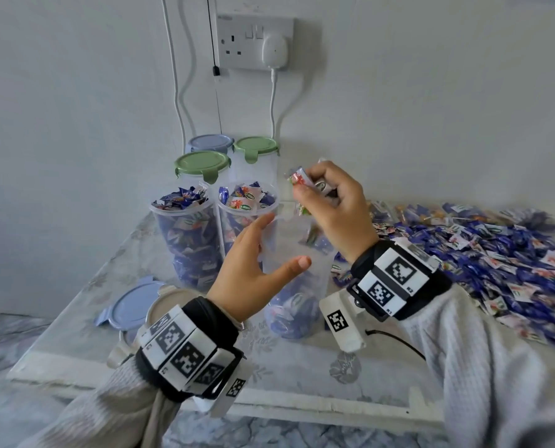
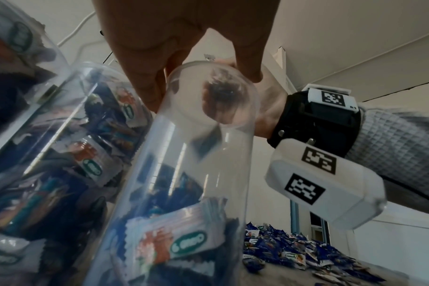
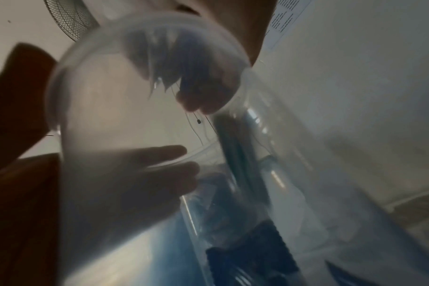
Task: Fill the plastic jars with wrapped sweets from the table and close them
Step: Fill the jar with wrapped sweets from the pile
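Looking down from the head view, the left hand (image 1: 247, 273) has its fingers straight and spread around the side of a clear jar (image 1: 297, 286) that stands on the table (image 1: 302, 367); the thumb lies on the near wall and the fingers reach toward the rim. This jar is only partly filled, with sweets lying in its bottom. The right hand (image 1: 337, 205) hovers just above the jar's mouth with fingers curled, pinching a small bunch of wrapped sweets (image 1: 302, 184). Behind stand two open jars (image 1: 188, 240) packed to the top, and further back three closed ones with green and blue lids (image 1: 202, 163). A loose blue lid (image 1: 134, 308) lies at the near left (a second pale lid sits partly under the wrist band). A large heap of sweets (image 1: 495, 253) covers the table's right side.

From the left wrist view, the left hand's fingers (image 2: 247, 63) rest against the rim of the clear jar (image 2: 184, 174), straight rather than closed. A white wrapped sweet (image 2: 174, 238) lies inside near the bottom. The right wrist's band and white camera box show to the right, with the heap behind.

The right wrist view is blurred: through the jar wall (image 3: 110, 174) the left hand's straight fingers (image 3: 159, 154) show, and above the rim the right hand's fingertips (image 3: 203, 100) hold pale wrappers.
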Available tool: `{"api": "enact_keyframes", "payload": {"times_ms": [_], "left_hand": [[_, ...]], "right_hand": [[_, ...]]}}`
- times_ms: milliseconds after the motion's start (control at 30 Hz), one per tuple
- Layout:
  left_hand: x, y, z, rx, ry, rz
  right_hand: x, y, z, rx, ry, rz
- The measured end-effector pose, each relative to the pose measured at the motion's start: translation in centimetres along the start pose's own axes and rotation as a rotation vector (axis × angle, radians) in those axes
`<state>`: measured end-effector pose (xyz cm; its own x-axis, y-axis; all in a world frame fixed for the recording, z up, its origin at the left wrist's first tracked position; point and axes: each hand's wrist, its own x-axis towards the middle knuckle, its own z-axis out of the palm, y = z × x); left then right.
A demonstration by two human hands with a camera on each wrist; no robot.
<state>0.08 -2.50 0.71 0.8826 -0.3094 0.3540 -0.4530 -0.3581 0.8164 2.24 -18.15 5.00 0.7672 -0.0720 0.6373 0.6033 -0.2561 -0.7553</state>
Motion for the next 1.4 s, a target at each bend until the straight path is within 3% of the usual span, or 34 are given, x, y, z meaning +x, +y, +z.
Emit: {"api": "enact_keyframes", "payload": {"times_ms": [267, 433, 533, 667, 833, 1100, 1300, 1400], "left_hand": [[-0.6, -0.5, 0.0, -0.122, 0.015, 0.009], [-2.5, -2.3, -0.5, -0.225, 0.259, -0.127], [-4.5, -4.1, -0.6, -0.013, 0.234, -0.198], [-6.1, -6.0, -0.1, 0.399, 0.038, -0.269], [-5.7, -6.8, 0.7, 0.755, -0.141, -0.356], [-5.9, -6.0, 1.1, 0.665, -0.049, -0.493], [-7.1, -5.4, 1.0, 0.631, -0.040, -0.490], [-7.4, -4.5, 0.8, 0.463, 0.194, -0.380]], "right_hand": [[-2.0, 0.4, -1.8, 0.004, -0.230, 0.093], [-2.9, 0.7, -2.6, 0.044, -0.297, 0.125], [-3.7, 1.1, -3.2, 0.019, -0.239, 0.127], [-5.0, 2.0, -4.6, 0.028, -0.171, 0.183], [-5.6, 2.9, -6.0, -0.005, -0.320, 0.210], [-5.9, 3.1, -6.1, 0.043, -0.353, 0.214], [-6.3, 3.4, -6.1, 0.053, -0.378, 0.216], [-6.3, 3.5, -6.0, 0.059, -0.383, 0.212]]}}
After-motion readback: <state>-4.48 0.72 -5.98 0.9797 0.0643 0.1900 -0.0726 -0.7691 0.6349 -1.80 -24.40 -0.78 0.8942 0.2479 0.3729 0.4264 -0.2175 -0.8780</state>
